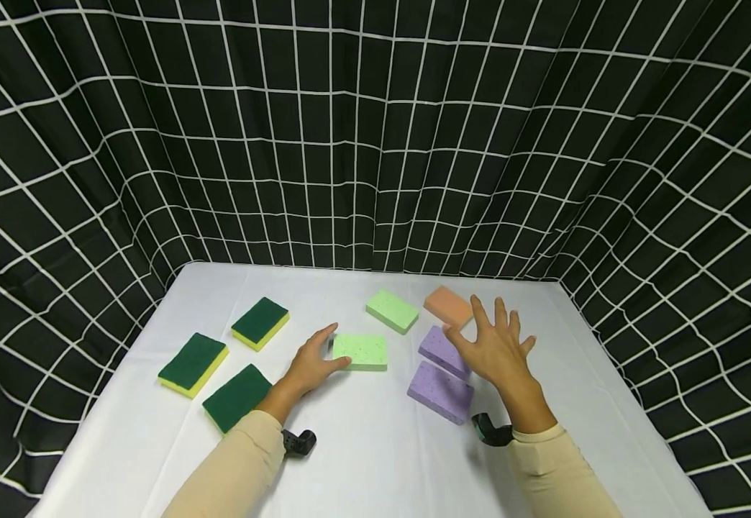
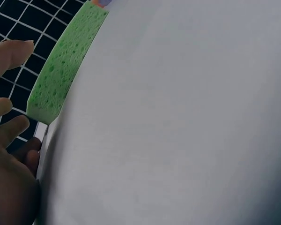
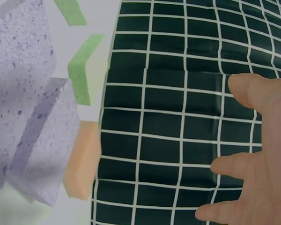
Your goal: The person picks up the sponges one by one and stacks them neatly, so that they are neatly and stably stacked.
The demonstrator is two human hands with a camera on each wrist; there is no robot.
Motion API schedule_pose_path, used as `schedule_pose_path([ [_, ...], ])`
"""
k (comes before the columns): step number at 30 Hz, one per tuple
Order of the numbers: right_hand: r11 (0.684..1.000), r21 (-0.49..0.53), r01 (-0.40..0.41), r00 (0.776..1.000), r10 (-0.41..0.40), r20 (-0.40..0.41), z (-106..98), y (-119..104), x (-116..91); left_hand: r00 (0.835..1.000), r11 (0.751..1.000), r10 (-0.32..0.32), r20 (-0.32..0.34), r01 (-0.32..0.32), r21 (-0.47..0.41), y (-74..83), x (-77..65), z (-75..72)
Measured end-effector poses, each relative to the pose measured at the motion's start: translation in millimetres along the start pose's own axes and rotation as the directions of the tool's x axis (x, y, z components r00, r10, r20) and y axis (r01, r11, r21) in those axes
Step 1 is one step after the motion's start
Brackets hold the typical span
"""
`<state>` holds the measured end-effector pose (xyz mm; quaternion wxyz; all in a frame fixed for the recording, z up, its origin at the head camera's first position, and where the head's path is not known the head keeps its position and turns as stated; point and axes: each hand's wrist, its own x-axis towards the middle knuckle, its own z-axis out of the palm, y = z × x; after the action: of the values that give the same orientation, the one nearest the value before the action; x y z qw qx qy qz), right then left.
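My left hand lies on the white table, thumb and fingers loosely apart around the left end of a light green sponge. Fingertips look to be touching its near edge, but the wrist view is too blurry at the contact to be sure; no real pinch that I can see. That sponge sits flat, approx. mid-table.

My right hand hovers w/ fingers spread wide and straight, holding nothing. It's above the upper purple sponge; a second purple sponge lies just nearer me, the two touching or nearly so. Just beyond my fingertips is an orange sponge, and left of that a second light green sponge, set at an angle.

On the left side, well apart from both hands, three green-and-yellow scrub sponges, scouring side up: one far, one at the left, one close to my left forearm.

Black curtain w/ white grid hangs behind and at both sides of the table.
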<state>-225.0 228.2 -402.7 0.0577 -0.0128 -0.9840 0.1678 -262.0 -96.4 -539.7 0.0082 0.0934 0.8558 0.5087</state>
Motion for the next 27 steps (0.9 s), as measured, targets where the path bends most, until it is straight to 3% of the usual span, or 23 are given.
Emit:
schedule_pose_path([
  [8, 0.999, 0.034, -0.002, 1.000, 0.001, 0.019, 1.7, -1.6, -2.5, 1.000, 0.999, 0.004, 0.014, -0.005, 0.037, -1.8, 4.9, -3.5],
  [17, 0.997, 0.063, 0.036, 0.999, -0.035, -0.010, -7.1, -7.0, -12.7, 0.999, 0.996, -0.037, 0.012, 0.036, 0.083, -0.9, 2.4, -1.3],
  [23, 0.987, 0.112, 0.111, 0.991, -0.102, -0.086, -21.5, -10.7, -22.4, 0.999, 0.996, -0.041, 0.012, 0.040, 0.077, -0.9, 2.0, -0.7],
  [27, 0.960, 0.194, 0.200, 0.970, -0.166, -0.177, -30.4, -9.1, -30.6, 0.999, 0.997, -0.036, 0.011, 0.035, 0.072, -1.0, 0.9, -0.3],
])
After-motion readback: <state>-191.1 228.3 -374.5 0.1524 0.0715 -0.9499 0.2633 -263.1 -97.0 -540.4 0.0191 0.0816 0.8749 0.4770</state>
